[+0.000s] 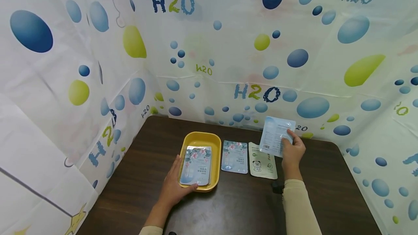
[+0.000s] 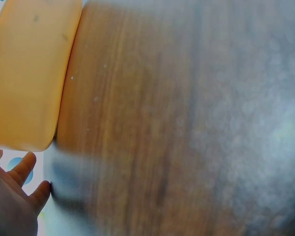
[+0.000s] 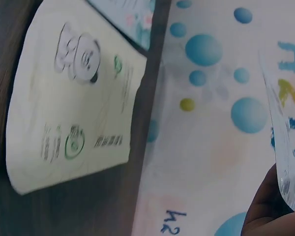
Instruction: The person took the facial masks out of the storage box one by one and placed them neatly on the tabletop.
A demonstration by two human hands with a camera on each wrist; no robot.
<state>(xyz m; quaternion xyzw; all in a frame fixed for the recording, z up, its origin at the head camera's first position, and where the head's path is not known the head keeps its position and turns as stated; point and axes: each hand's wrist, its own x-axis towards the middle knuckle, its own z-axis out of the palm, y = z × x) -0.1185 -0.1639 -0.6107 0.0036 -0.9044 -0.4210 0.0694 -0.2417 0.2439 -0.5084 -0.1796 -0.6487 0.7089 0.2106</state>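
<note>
My right hand pinches a flat light-blue sachet between thumb and fingers, its printed back with a barcode facing me. It is raised and overlaps the top of a cream sachet with a bear drawing, which lies on the table. In the right wrist view the held sachet shows nearly edge-on. My left hand rests at the near left corner of a yellow tray, fingers extended along its side and thumb at the front rim. Blue floral sachets lie stacked in the tray.
Another blue floral sachet lies between the tray and the cream one. The dark wooden table meets a white cloth backdrop with blue and green dots at its back and sides. Near my right wrist is a small black object.
</note>
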